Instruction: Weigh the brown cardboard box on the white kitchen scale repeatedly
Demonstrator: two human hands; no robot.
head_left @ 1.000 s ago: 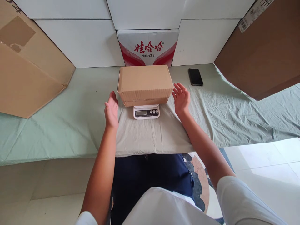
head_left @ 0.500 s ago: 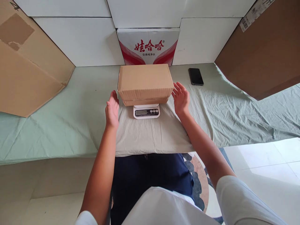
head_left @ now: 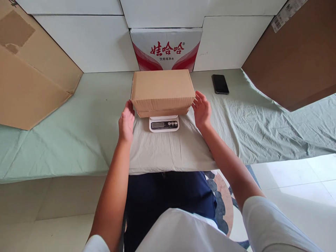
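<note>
A closed brown cardboard box rests on a white kitchen scale, covering most of its platform. The scale's small display and buttons show in front, though I cannot read any figure. My left hand is at the box's lower left corner, fingers extended and the fingertips at its side. At the right end of the box is my right hand, open with slightly bent fingers whose tips reach its edge. Whether either hand presses on the cardboard I cannot tell.
A black phone lies on the green cloth to the right. A white and red carton stands behind the box, against white panels. Large cardboard pieces flank the left, with another brown cardboard panel at the right.
My left hand has moved slightly inward to the box's left side. My right hand has hardly shifted. The box stays on the scale, and the view has tilted a little.
</note>
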